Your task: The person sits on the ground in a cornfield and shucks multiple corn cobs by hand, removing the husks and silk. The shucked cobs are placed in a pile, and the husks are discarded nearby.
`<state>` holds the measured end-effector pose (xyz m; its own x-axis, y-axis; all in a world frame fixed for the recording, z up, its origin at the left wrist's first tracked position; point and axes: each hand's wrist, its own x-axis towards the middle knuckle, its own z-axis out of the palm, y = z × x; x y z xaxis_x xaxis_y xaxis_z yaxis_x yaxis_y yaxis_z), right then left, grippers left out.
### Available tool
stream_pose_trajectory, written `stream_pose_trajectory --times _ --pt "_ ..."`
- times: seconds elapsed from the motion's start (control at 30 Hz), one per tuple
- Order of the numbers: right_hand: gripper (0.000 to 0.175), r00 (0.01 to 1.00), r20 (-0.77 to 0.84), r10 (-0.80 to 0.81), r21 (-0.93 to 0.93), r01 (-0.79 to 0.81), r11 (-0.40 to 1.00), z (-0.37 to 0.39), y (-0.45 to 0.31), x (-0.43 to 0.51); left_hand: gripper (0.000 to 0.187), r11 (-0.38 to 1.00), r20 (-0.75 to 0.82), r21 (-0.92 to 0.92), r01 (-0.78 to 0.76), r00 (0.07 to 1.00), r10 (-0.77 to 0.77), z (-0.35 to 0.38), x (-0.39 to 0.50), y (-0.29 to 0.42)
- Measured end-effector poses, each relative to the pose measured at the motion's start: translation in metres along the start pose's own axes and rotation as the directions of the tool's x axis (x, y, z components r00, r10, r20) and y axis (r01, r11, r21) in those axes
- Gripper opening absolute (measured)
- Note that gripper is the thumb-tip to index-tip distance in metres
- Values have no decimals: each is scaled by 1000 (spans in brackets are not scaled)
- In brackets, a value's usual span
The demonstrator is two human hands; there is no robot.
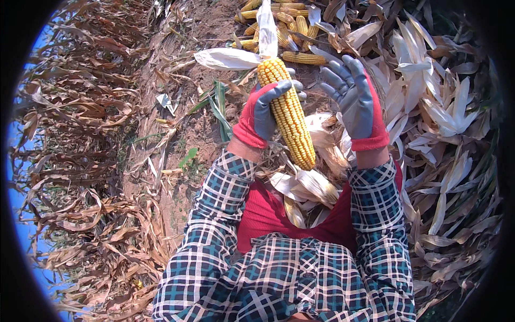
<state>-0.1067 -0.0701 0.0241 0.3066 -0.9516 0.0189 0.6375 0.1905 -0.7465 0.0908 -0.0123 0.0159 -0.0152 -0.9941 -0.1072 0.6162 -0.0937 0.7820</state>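
Note:
My left hand [265,108], in a red and grey work glove, grips a bare ear of yellow corn [290,116] around its upper half. Two pale husk leaves [228,59] stay attached at the ear's upper end, one pointing left and one upward. To the right, my right hand [352,94], gloved alike, is raised with its fingers apart, palm towards the ear, holding nothing. Just above both hands lies a single husked ear [304,58] on the ground. Unhusked ears [316,186] in pale husks lie below the held ear, by my lap.
Several husked ears [295,26] are piled at the top. Loose dry husks [426,88] cover the ground on the right. Bare soil [193,104] with green leaves lies to the left, and dry corn stalks [80,120] stand beyond it.

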Motion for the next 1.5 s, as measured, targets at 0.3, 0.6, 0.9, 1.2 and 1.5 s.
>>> stream_pose_trajectory --times 0.3,0.6,0.9,1.2,1.5 --pt "42 655 402 640 -209 -615 761 37 52 -51 56 950 70 -302 -78 992 103 -14 1 23" --pt "65 965 177 191 -922 95 376 20 81 -51 38 995 -312 -1 -104 945 99 -23 13 4" --pt "44 928 273 253 272 -327 905 32 76 -39 58 1000 -14 19 10 1000 -10 1 -10 19" --pt "24 969 -7 248 551 -203 809 -7 45 -9 59 987 158 -121 106 984 -87 7 -12 10" --pt "39 995 14 -101 -439 97 893 -10 -27 -8 62 981 132 -184 -58 988 83 -13 -12 44"
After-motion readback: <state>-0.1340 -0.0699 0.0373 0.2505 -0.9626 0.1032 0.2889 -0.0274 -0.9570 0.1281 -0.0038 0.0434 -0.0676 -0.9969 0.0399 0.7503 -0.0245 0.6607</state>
